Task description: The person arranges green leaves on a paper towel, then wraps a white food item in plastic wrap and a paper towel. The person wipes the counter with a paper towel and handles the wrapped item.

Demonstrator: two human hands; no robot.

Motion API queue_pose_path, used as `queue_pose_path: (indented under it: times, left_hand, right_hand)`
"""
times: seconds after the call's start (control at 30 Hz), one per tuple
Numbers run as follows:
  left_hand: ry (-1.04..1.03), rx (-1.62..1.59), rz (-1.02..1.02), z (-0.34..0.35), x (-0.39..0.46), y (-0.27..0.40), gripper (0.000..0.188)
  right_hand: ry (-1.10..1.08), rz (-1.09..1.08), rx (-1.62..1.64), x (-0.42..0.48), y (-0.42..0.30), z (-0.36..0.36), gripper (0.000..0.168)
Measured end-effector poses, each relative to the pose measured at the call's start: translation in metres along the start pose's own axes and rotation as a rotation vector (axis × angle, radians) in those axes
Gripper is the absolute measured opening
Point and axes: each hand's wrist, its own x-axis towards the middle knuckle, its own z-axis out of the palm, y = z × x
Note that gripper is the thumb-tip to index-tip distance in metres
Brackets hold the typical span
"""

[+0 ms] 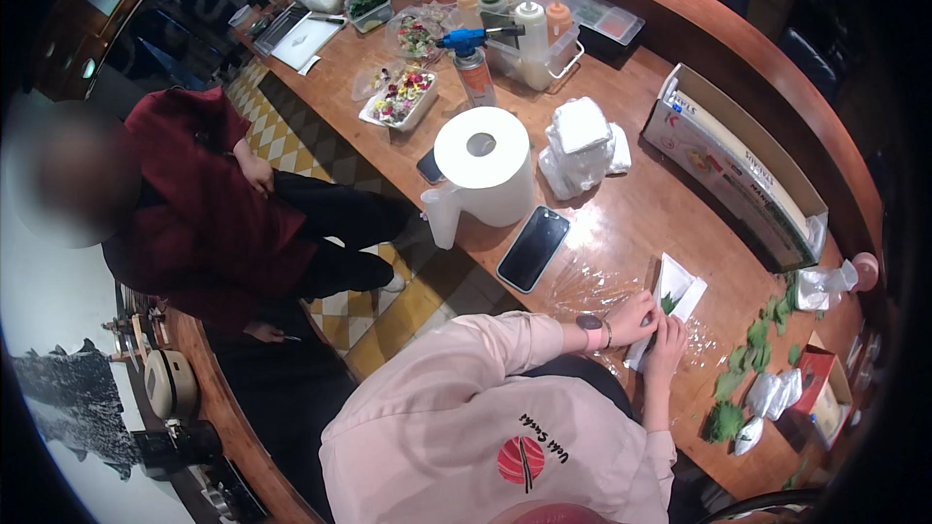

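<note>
My left hand (632, 320), with a watch and a pink band at the wrist, bends its fingers over a narrow folded white paper towel (678, 284). Close below it, my right hand (665, 349) pinches the same towel. Part of a green leaf (668, 303) shows on the towel beside my fingertips, the rest being covered. Clear plastic wrap (593, 280) is spread on the wooden counter (626, 225) around and under the towel. Loose green leaves (753, 342) lie to the right, near small plastic-wrapped white bundles (773, 393).
A phone (534, 249), a large paper roll (502, 167), and stacked wrapped bundles (579, 142) stand left of my hands. Farther along are a blow torch (470, 62), squeeze bottles (531, 33) and flower boxes (400, 98). A long carton (735, 167) borders the back. A person (211, 196) stands at left.
</note>
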Motion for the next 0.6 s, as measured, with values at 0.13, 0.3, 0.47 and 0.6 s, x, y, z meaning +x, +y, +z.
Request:
queue_pose_path:
  times: [0.13,0.3,0.47,0.6]
  left_hand:
    - [-0.041,0.013,0.061,0.003,-0.002,-0.006,0.015]
    - [-0.068,0.0,0.105,0.007,0.0,-0.011,0.012]
    - [-0.083,0.034,0.146,0.006,0.0,-0.01,0.009]
    - [-0.045,0.075,0.299,0.01,0.0,-0.012,0.009]
  right_hand:
    - [0.062,0.141,0.094,-0.001,-0.004,0.006,0.032]
    - [0.098,0.177,0.099,-0.002,-0.006,0.006,0.03]
    - [0.067,0.168,0.119,0.0,-0.01,0.001,0.031]
    - [0.04,0.093,0.126,0.002,-0.007,-0.001,0.032]
